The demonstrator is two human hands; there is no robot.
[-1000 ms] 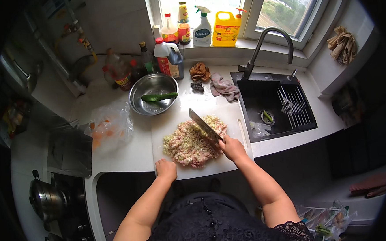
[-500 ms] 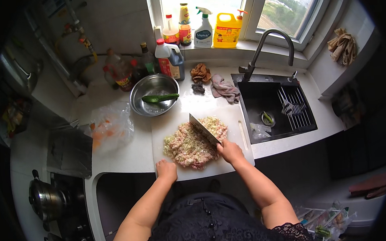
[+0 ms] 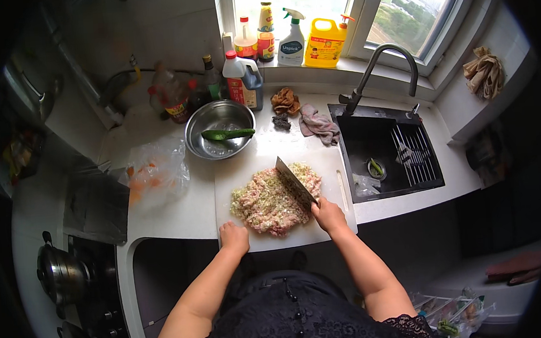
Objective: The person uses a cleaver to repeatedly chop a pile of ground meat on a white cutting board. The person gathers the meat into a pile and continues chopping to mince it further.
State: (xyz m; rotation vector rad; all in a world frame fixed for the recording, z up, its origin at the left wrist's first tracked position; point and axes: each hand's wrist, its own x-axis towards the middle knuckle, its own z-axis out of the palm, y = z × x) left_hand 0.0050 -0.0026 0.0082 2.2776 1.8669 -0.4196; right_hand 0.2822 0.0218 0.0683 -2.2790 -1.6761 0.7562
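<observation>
In my right hand (image 3: 330,216) is the handle of a cleaver (image 3: 296,183), its broad blade slanting up and left. The blade stands on edge in a flattened heap of minced meat (image 3: 263,203), pink and mixed with pale green chopped bits. Under the meat lies a white cutting board (image 3: 236,170); its near edge reaches the counter's front. My left hand (image 3: 234,237) is closed on the board's near left corner, fingers curled and partly hidden. Behind the board, a steel bowl (image 3: 198,150) holds a green cucumber-like vegetable (image 3: 228,134).
A black sink (image 3: 368,141) with a tall faucet (image 3: 410,67) lies right of the board. Left is a crumpled plastic bag (image 3: 165,169). Behind stand a blue-and-red jug (image 3: 244,87) and dark bottles; a rag (image 3: 318,126) lies near the sink. Pots (image 3: 63,274) sit far left.
The cleaver and my right hand have shifted slightly right across the meat. My left hand keeps its place on the board's corner. The whole view has tilted a little.
</observation>
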